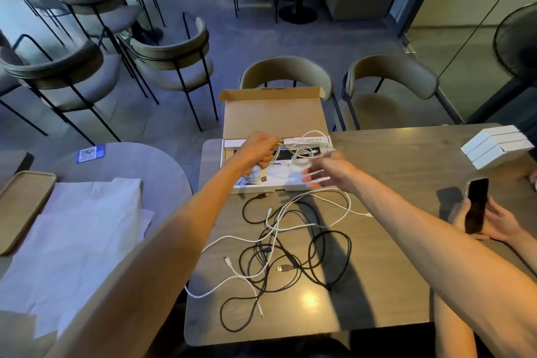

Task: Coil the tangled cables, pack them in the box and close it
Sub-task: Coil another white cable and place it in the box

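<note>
My left hand [260, 151] is curled round a white cable [305, 151] and grips it at the ten o'clock side of its loops. The loops hang loosely over the open box [276, 116]. The box sits at the twelve o'clock edge of the desk [392, 171], with its brown lid standing up on the far side. My right hand [328, 170] is at the four o'clock side of those loops, over the near right corner of the box. Its fingers are spread and it holds nothing. It is blurred, so I cannot tell whether it touches the cable.

At six o'clock from the box, between my two forearms, a tangle [268, 247] of black and white cables lies on the desk, the strands crossed over one another. A black plug [283, 268] shows near its middle.

At three o'clock from the tangle, another person's hand [499, 221] holds a dark phone [476, 203] upright near the desk's edge. At two o'clock a stack of white cartons [497, 145] rests on the desk. At nine o'clock, on the neighbouring rounded table, lie sheets of white paper [87, 227], with a tray [20, 209] just beyond them at the frame's edge. Chairs [284, 73] stand past the box at twelve o'clock.
</note>
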